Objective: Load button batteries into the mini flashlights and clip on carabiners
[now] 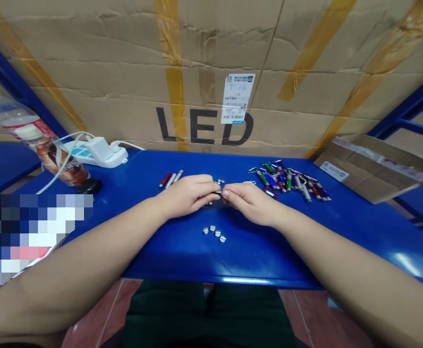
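My left hand [188, 194] and my right hand [248, 202] meet at the middle of the blue table [182, 256], fingers curled and pinched round a small dark keychain flashlight [217, 193] held between them. Several small silver button cells [214, 233] lie in a row just in front of my hands. A few more silver pieces [219, 182] sit right behind my fingers. Three small flashlight bodies [170, 179] lie behind my left hand. A heap of coloured keychain flashlights [289, 180] with carabiners lies behind my right hand.
A large cardboard box marked LED [204, 72] walls off the back. A white power strip with a charger [100, 151] and a plastic drink bottle [40, 140] stand at the left. A flattened carton [374, 166] lies at the right. Blue shelf posts [407, 108] flank the table.
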The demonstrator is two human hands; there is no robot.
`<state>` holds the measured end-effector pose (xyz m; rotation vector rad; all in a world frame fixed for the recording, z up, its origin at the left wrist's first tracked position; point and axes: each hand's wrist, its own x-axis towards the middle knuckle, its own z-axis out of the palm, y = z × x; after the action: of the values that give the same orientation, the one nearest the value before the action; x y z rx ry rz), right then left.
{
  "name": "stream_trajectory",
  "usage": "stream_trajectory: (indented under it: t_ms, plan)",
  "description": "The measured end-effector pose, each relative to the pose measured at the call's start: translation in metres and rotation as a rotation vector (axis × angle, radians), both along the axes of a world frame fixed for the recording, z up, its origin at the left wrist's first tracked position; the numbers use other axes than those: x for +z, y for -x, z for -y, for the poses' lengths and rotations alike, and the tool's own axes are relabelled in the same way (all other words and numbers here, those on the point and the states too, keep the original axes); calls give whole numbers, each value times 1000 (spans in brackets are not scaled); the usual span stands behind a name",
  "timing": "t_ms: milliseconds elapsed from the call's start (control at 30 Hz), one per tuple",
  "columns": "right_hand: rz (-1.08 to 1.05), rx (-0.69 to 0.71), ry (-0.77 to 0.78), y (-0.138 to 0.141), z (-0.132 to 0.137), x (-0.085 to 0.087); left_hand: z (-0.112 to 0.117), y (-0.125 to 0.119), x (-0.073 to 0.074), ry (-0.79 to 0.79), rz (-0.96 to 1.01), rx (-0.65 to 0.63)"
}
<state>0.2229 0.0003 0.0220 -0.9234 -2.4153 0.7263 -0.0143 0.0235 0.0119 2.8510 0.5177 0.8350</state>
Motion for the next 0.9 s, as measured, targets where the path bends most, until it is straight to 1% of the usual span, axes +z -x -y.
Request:
stream_trajectory:
  t_ms: [67,100,167,200,267,333,400,567,667,833,900]
  plan:
    - [80,-23,14,-15,-3,12,1,0,1,-4,-9,10]
    - [122,-76,2,-26,-6,19,1,0,1,-1,-13,24]
    - [230,-238,-78,-52,-14,30,1,1,2,6,-18,72]
    - [298,-323,-94,-65,-18,34,0,1,3,12,-18,99]
    - [432,-406,-16,-85,-24,35,-1,3,3,30,-14,139]
    - [531,-406,113,-94,-29,31,-3,5,3,55,-7,162]
    - [596,-396,160,-93,-30,25,-5,6,3,76,-4,182]
    - [662,-432,29,-80,-31,14,-7,6,3,96,1,191]
    - [634,-443,37,-73,-30,12,-7,6,2,99,-4,182]
    - [575,-366,96,-54,-22,13,-8,6,1,102,-18,191]
    - [583,-364,113,-49,-19,14,-7,6,2,108,-21,190]
